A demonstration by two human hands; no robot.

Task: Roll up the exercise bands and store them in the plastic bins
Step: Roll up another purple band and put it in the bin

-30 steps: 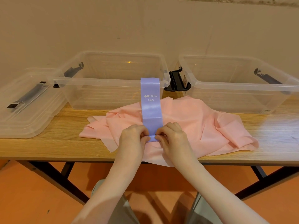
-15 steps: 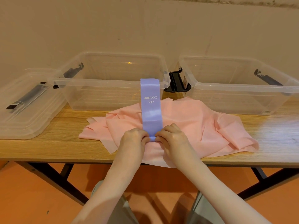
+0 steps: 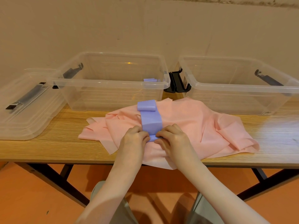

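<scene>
A purple exercise band [image 3: 151, 121] lies lengthwise on a crumpled pink band [image 3: 202, 126] on the wooden table. Its far end is folded over on itself, just in front of the middle clear bin [image 3: 110, 82]. My left hand [image 3: 135, 139] and my right hand [image 3: 173, 139] pinch the rolled near end between fingertips, one hand on each side. A second clear bin [image 3: 242, 90] stands at the right. A small purple piece [image 3: 150, 80] shows inside the middle bin near its front right corner.
A clear lid [image 3: 24, 107] with a dark handle lies at the table's left end. Black latches [image 3: 177, 82] sit between the two bins. The pink band hangs slightly over the table's front edge [image 3: 48, 156]. A wall stands close behind the bins.
The purple band's far end, earlier draped over the middle bin's rim, has come down and now lies folded on the pink band. Both hands stay on the near end.
</scene>
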